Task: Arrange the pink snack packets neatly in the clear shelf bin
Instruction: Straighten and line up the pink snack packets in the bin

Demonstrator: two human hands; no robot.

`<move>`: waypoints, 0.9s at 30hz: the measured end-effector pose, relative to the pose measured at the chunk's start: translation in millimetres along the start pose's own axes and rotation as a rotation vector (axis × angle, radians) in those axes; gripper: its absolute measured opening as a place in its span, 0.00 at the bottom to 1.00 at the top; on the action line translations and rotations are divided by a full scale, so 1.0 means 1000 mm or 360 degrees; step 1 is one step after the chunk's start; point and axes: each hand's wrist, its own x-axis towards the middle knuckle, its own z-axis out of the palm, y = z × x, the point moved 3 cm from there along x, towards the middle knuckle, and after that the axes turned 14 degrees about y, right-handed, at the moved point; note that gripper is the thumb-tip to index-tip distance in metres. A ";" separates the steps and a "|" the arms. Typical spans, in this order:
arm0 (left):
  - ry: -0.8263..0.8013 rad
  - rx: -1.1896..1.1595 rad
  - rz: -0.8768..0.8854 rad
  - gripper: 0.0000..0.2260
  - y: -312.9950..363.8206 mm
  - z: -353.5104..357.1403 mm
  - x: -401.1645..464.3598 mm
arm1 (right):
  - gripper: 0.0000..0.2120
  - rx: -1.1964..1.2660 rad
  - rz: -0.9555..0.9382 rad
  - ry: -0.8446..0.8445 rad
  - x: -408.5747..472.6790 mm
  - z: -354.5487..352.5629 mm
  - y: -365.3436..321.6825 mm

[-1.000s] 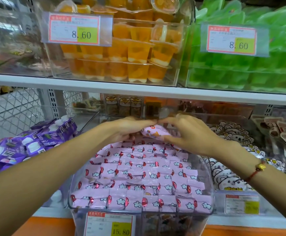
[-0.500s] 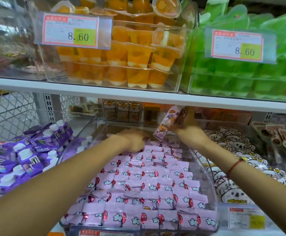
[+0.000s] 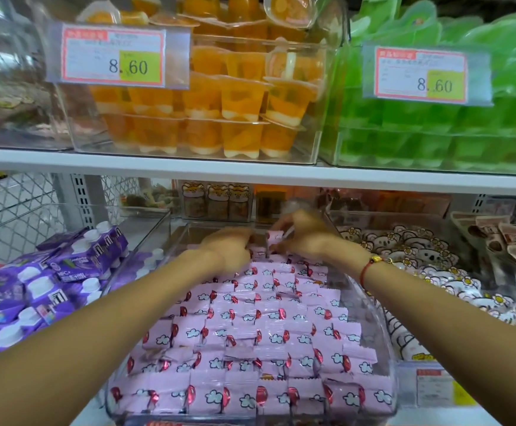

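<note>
Our right hand point(image 3: 306, 238) pinches one packet point(image 3: 274, 235) at the bin point(image 3: 382, 327) back; bare floor shows there. Left hand point(image 3: 230, 249) blurs; we cannot tell its grip.

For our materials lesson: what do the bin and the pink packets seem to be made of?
Bin: probably hard clear plastic, glossy; contents show through its curved wall. Packets: likely thin printed plastic film, slightly shiny, with crimped ends.

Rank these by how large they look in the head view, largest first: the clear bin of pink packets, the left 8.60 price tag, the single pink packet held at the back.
1. clear bin: fills the lower middle.
2. left price tag.
3. held pink packet, pinched by the right hand: smallest, though it is blurred and farthest from the camera.
</note>
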 end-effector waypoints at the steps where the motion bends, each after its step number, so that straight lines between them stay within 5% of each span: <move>1: 0.0036 -0.0061 -0.0022 0.15 0.000 -0.002 0.000 | 0.16 -0.0033 -0.0012 -0.0111 0.000 0.003 -0.001; 6: 0.0050 -0.0176 0.0038 0.18 0.011 -0.002 0.001 | 0.23 -0.0175 -0.0129 -0.0389 0.000 -0.007 0.006; 14: -0.0134 0.0230 0.0223 0.17 0.010 0.006 0.004 | 0.12 -0.0199 -0.0175 0.0074 -0.006 -0.043 0.031; 27: -0.0083 -0.0083 0.0260 0.17 0.030 0.009 -0.008 | 0.10 -0.0741 -0.0219 -0.0363 0.009 0.005 0.026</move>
